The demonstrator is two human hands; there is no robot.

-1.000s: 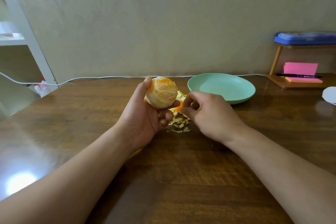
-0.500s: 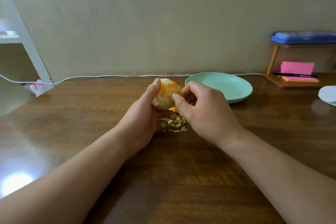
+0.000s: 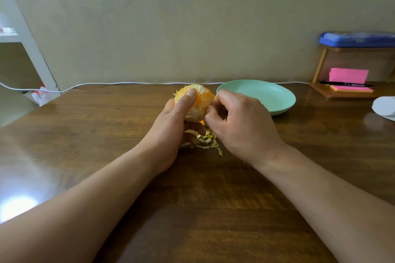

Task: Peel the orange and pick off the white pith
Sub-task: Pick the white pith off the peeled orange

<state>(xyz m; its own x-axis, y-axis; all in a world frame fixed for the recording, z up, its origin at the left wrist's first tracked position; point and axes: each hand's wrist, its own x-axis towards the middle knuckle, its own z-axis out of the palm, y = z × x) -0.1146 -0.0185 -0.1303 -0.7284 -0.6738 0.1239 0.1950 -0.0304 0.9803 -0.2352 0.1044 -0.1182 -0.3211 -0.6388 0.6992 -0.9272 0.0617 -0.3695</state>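
The left hand grips the orange just above the counter, thumb across its top; the right hand pinches at its right side with curled fingers, over scattered pith scraps

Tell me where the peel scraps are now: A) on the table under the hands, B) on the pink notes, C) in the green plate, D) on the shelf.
A: the scraps lie on the table, below the left hand holding the orange and the right hand picking at it.
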